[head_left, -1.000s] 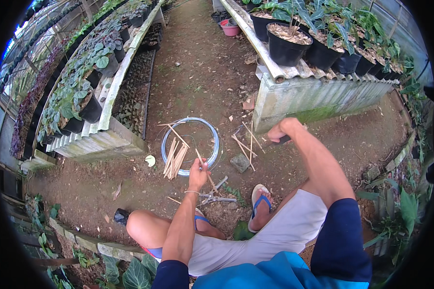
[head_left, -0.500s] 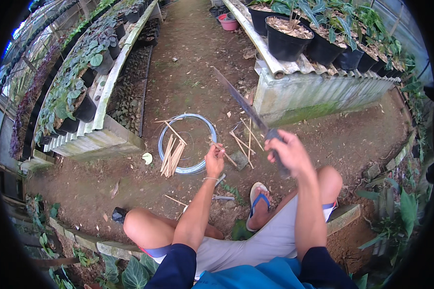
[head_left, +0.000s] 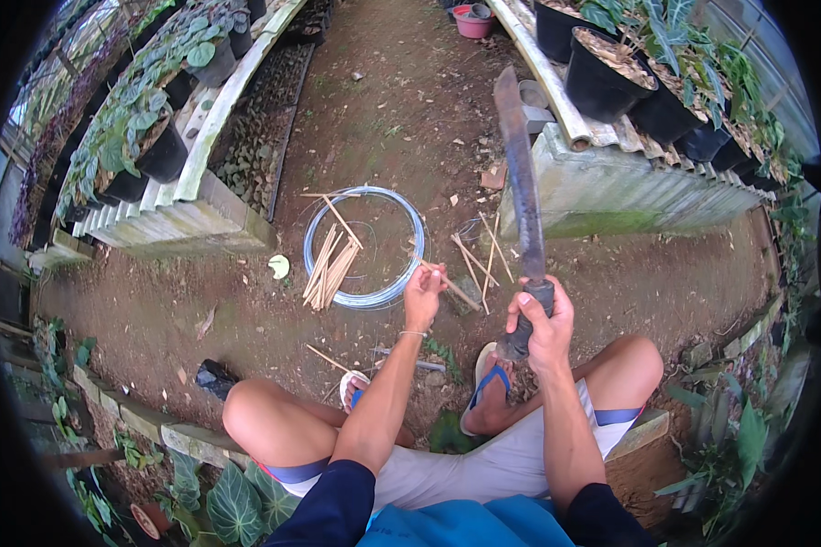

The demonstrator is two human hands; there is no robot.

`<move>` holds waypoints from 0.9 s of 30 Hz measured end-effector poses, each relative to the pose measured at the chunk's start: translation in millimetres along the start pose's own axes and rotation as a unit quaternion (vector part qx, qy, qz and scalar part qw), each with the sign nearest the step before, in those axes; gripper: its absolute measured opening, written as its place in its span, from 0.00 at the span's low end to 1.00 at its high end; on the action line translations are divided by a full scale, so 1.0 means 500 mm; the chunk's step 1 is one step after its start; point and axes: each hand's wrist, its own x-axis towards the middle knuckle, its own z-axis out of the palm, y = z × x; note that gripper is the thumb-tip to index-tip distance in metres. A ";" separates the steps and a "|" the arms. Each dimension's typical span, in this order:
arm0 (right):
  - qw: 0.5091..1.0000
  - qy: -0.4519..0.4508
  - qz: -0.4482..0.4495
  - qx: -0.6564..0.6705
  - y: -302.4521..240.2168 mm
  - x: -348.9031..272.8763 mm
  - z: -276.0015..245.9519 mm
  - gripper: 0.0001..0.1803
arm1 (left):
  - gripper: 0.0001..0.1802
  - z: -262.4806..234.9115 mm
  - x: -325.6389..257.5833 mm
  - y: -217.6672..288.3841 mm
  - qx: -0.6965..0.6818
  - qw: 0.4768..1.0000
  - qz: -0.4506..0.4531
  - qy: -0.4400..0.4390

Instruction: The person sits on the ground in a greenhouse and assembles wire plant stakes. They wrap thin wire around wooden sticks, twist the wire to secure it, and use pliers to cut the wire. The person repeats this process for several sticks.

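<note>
Right hand (head_left: 540,314) fingers clamped the machete (head_left: 521,173) handle; left hand (head_left: 424,294) fingers pinched 1 bamboo stick (head_left: 452,284); strike beyond those fingers.

The right hand (head_left: 540,319) wraps the handle of the long blade (head_left: 520,173), so the grip under the fingers is hidden and only its dark butt shows below them. The thin stick (head_left: 452,284) pinched in the left hand (head_left: 424,294) vanishes behind the fingertips, and whether it reaches past them toward the palm cannot be told. Just beyond the left fingertips, the far strands of the wire coil (head_left: 365,246) are too fine to count, and the black pots (head_left: 602,77) up beyond the blade's tip are cut off by the rim.
</note>
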 end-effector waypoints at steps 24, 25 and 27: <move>0.995 0.087 -0.034 0.046 0.086 0.024 -0.011 0.11 | 0.17 -0.020 -0.015 -0.035 0.051 0.996 -0.028 -0.074; 0.994 0.090 -0.038 0.049 0.088 0.025 -0.013 0.10 | 0.16 -0.019 -0.011 -0.042 0.061 0.996 -0.033 -0.052; 0.994 0.096 -0.038 0.048 0.092 0.027 -0.016 0.10 | 0.12 -0.017 -0.007 -0.051 0.087 0.995 -0.001 -0.043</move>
